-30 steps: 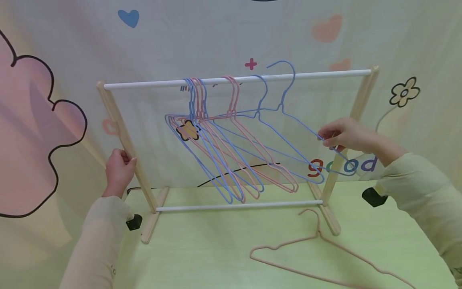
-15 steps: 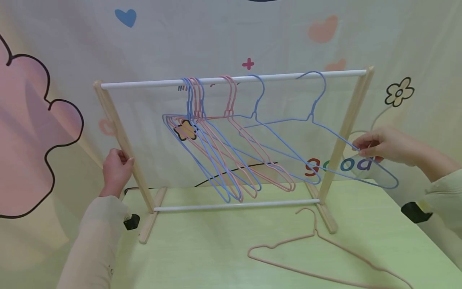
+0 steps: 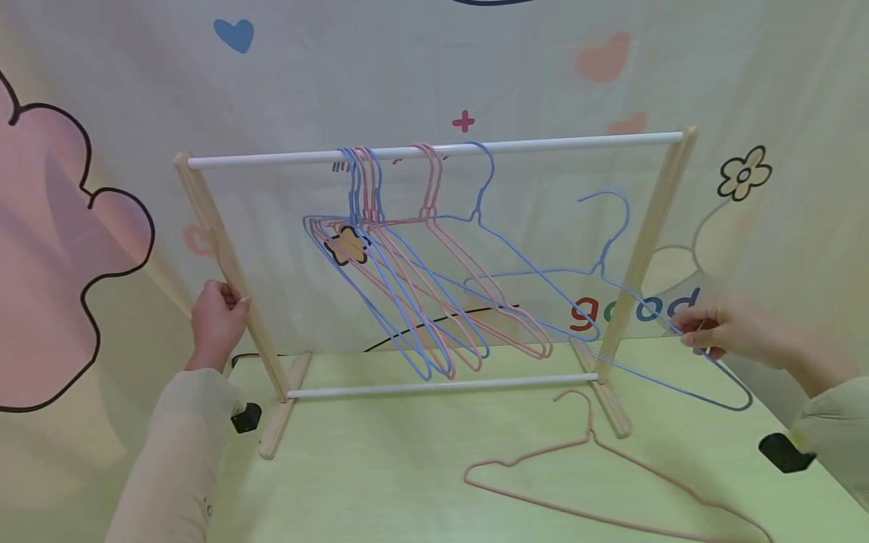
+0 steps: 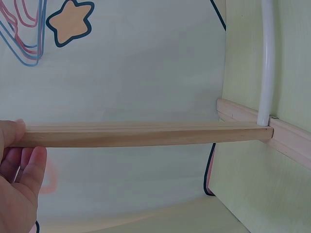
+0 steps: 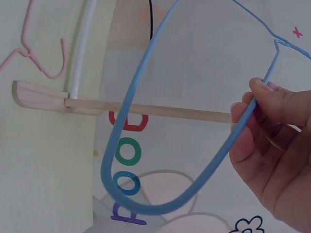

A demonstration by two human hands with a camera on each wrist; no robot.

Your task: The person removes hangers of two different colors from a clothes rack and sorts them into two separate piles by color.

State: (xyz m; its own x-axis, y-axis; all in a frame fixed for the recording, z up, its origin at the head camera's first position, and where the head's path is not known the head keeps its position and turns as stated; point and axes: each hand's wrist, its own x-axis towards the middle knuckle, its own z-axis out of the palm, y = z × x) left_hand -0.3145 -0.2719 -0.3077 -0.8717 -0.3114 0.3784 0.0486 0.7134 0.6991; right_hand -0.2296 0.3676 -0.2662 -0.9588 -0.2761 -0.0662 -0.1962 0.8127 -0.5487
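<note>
My right hand (image 3: 736, 332) pinches the sloping arm of a blue clothes hanger (image 3: 604, 271), whose hook is off the rail and below it. In the right wrist view, thumb and fingers close around the blue wire (image 5: 194, 187). My left hand (image 3: 219, 320) grips the left wooden post (image 3: 234, 271) of a small clothes rack. The left wrist view shows thumb and fingers around that post (image 4: 146, 134). On the white top rail (image 3: 577, 142) hang several blue and pink hangers, bunched left of the middle. One blue hanger (image 3: 480, 188) hangs furthest right among them.
A pink hanger (image 3: 591, 437) lies flat on the pale green table (image 3: 353, 475) in front of the rack. The right post (image 3: 648, 226) stands behind the held hanger. A white lower bar (image 3: 441, 387) joins the rack's feet. A printed cloth (image 3: 339, 68) hangs behind.
My right hand has carried the blue hanger rightward, then down; its hook has gone from the rail's height to below it. My left hand stays on the post.
</note>
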